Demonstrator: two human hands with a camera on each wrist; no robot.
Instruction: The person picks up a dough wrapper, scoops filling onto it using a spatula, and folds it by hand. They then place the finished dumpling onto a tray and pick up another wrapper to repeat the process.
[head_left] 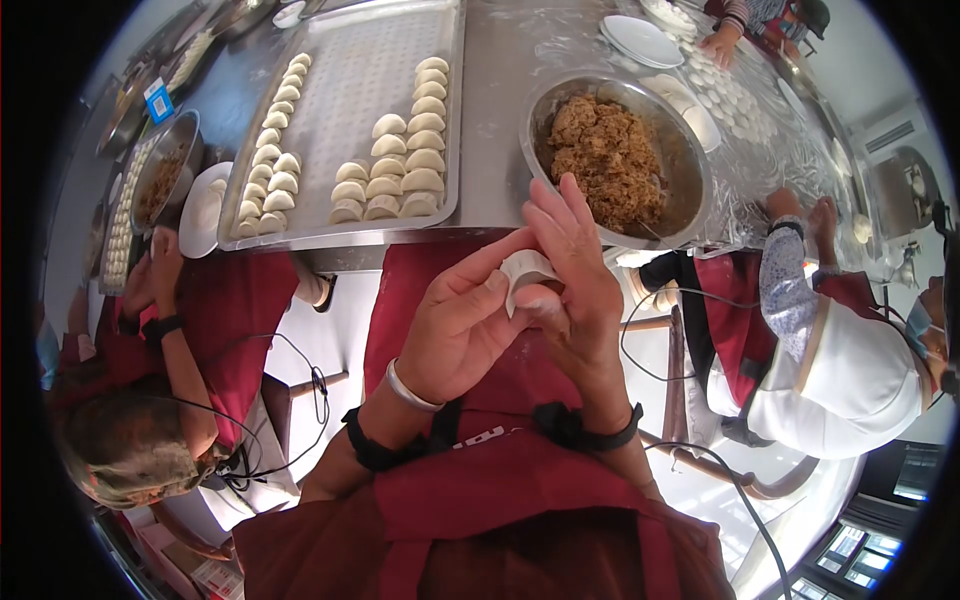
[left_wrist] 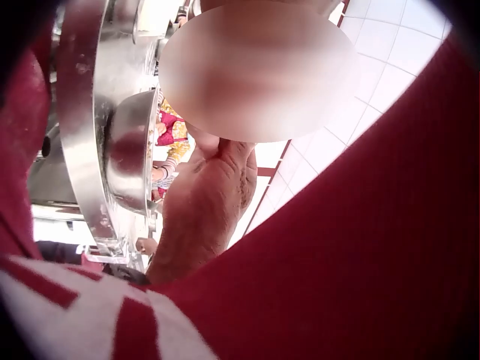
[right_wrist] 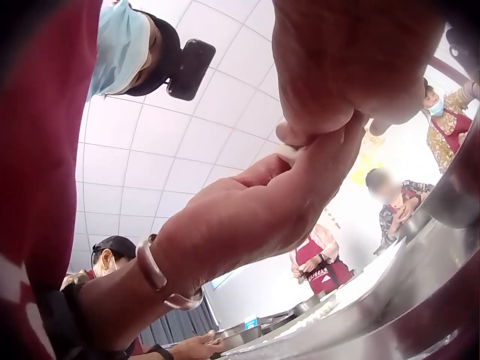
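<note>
i see my left hand [head_left: 455, 325] and right hand [head_left: 575, 290] with fingers clamped on a small white folded dough dumpling [head_left: 525, 270], held over my red apron [head_left: 520, 480], near the round steel bowl of brown filling [head_left: 688, 165] on the table [head_left: 500, 70].

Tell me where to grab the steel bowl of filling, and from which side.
Likely best: grip the bowl by its thin rim on the near side, coming from the table edge: that rim sits closest to the person, filling heaps the middle, and the tray stands close beside it.
</note>
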